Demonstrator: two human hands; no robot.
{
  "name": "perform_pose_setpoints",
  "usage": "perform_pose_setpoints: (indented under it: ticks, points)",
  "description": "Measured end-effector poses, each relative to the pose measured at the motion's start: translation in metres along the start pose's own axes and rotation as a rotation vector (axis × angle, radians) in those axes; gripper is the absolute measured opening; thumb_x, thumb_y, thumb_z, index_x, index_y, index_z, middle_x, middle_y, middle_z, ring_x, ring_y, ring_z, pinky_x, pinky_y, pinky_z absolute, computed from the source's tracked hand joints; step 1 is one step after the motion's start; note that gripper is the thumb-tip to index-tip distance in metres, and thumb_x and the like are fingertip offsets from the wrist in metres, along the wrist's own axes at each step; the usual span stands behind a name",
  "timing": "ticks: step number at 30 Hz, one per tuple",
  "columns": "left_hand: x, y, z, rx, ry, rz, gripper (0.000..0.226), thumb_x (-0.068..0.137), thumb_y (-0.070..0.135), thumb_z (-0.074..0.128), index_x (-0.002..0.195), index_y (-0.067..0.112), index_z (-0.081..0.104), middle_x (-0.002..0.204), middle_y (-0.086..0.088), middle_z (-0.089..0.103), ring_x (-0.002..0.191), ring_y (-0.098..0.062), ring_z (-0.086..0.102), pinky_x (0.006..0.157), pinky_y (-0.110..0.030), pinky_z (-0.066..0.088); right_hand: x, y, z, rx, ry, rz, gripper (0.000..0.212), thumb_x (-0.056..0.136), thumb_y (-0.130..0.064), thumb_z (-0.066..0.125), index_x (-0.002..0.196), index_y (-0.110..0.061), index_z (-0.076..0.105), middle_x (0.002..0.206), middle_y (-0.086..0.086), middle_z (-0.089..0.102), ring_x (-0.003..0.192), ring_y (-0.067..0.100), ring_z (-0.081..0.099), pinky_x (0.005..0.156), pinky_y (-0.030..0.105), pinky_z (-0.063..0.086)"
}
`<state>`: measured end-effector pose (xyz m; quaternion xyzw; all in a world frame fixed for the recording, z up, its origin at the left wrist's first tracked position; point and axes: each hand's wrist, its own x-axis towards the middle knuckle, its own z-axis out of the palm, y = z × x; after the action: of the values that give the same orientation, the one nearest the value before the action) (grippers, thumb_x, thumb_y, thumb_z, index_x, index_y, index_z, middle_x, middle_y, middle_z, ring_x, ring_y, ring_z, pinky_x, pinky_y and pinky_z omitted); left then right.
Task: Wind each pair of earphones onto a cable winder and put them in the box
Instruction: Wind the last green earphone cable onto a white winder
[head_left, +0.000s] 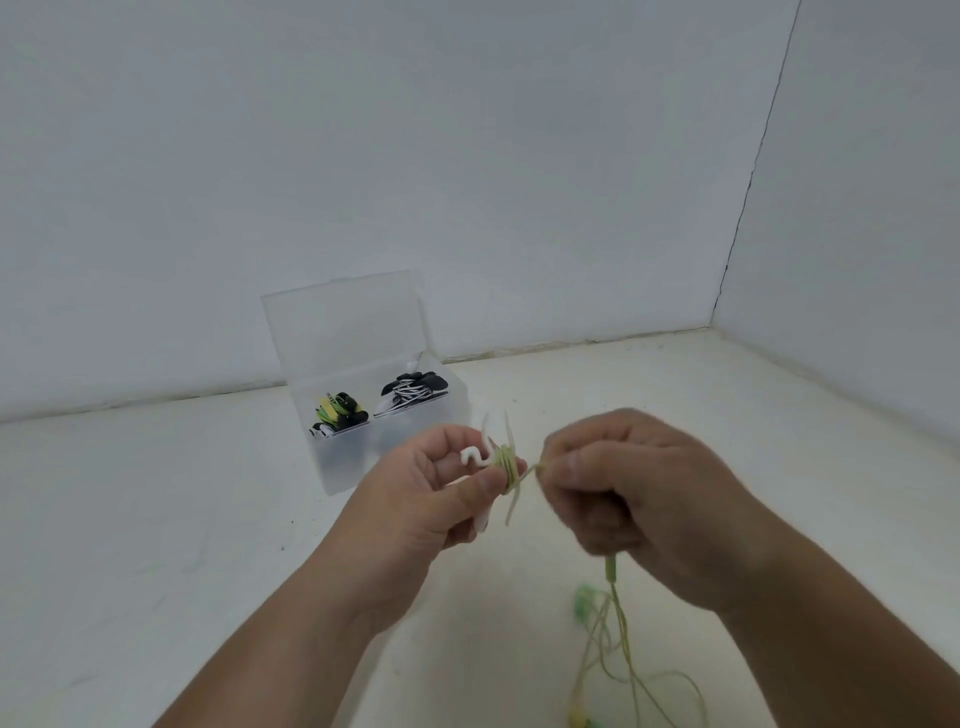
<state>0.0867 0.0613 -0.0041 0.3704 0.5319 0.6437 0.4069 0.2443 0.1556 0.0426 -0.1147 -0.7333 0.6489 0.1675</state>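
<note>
White walls corner a cream tabletop (156, 519): my left hand (415, 499) pinches a white plastic cable winder (480, 457) steady while my right hand (634, 493), fingers clamped together, holds the yellow-green earphone cord (612, 571) taut for winding. A clear plastic box (343, 467) stands open just behind.

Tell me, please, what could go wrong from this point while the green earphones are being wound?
1. Much cable lies in loose crossing loops below the right hand; it may knot as it is drawn up.
2. The left hand holds the small white cable winder between thumb and fingers, so the few turns on it might slip off if tension drops.
</note>
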Motion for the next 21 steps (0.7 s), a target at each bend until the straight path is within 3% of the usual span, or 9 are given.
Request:
perform_pose_setpoints:
  ticks: [2, 5, 7, 10, 14, 18, 21]
  points:
    - [-0.001, 0.0, 0.001, 0.007, -0.042, -0.004, 0.026, 0.072, 0.016, 0.08, 0.094, 0.013, 0.065, 0.069, -0.003, 0.068, 0.051, -0.016, 0.04, 0.053, -0.021, 0.038, 0.001, 0.002, -0.006, 0.035, 0.114, -0.05, 0.024, 0.076, -0.014, 0.051, 0.055, -0.008, 0.062, 0.047, 0.001, 0.03, 0.044, 0.014, 0.021, 0.045, 0.024, 0.019]
    - [-0.003, -0.001, 0.003, 0.039, -0.107, -0.029, 0.025, 0.07, 0.016, 0.08, 0.092, 0.012, 0.07, 0.099, -0.028, 0.069, 0.052, -0.016, 0.043, 0.052, -0.022, 0.04, 0.003, 0.007, -0.012, -0.04, 0.268, -0.076, 0.029, 0.087, -0.011, 0.055, 0.061, -0.007, 0.067, 0.051, 0.005, 0.034, 0.046, 0.015, 0.025, 0.045, 0.025, 0.023]
    - [-0.004, 0.0, 0.003, 0.07, -0.138, -0.034, 0.025, 0.07, 0.012, 0.08, 0.092, 0.01, 0.069, 0.107, -0.033, 0.065, 0.05, -0.015, 0.047, 0.05, -0.022, 0.04, 0.004, 0.009, -0.013, -0.144, 0.362, -0.071, 0.034, 0.094, -0.008, 0.056, 0.062, -0.008, 0.069, 0.053, 0.008, 0.035, 0.049, 0.021, 0.027, 0.047, 0.027, 0.025]
    - [-0.004, 0.002, -0.001, 0.157, -0.172, -0.029, 0.021, 0.069, 0.012, 0.08, 0.089, 0.013, 0.073, 0.099, -0.024, 0.068, 0.049, -0.014, 0.051, 0.051, -0.023, 0.042, 0.005, 0.009, -0.011, -0.351, 0.461, -0.078, 0.028, 0.094, -0.019, 0.063, 0.068, -0.011, 0.072, 0.045, -0.005, 0.038, 0.043, 0.014, 0.032, 0.046, 0.018, 0.031]
    - [-0.005, 0.006, -0.006, 0.159, -0.19, -0.053, 0.02, 0.069, 0.012, 0.079, 0.089, 0.014, 0.075, 0.085, -0.002, 0.068, 0.052, -0.016, 0.054, 0.054, -0.024, 0.045, 0.007, 0.012, -0.011, -0.381, 0.539, -0.074, 0.022, 0.093, -0.024, 0.067, 0.076, -0.011, 0.074, 0.038, -0.014, 0.04, 0.036, 0.002, 0.037, 0.042, 0.008, 0.032]
    - [-0.006, 0.008, -0.004, 0.084, -0.185, -0.039, 0.027, 0.072, 0.015, 0.077, 0.098, 0.009, 0.074, 0.085, -0.007, 0.069, 0.058, -0.02, 0.057, 0.056, -0.025, 0.049, 0.01, 0.02, -0.011, -0.368, 0.515, 0.059, 0.026, 0.095, -0.028, 0.064, 0.075, -0.015, 0.074, 0.041, -0.011, 0.037, 0.036, 0.004, 0.03, 0.044, 0.014, 0.032]
    - [-0.003, 0.008, -0.001, -0.045, -0.082, -0.026, 0.037, 0.076, 0.014, 0.082, 0.108, 0.0, 0.07, 0.08, -0.009, 0.068, 0.057, -0.017, 0.06, 0.055, -0.025, 0.052, 0.013, 0.026, -0.008, -0.431, 0.41, 0.204, 0.034, 0.099, -0.033, 0.057, 0.076, -0.015, 0.074, 0.045, -0.011, 0.046, 0.037, 0.001, 0.038, 0.052, 0.02, 0.033]
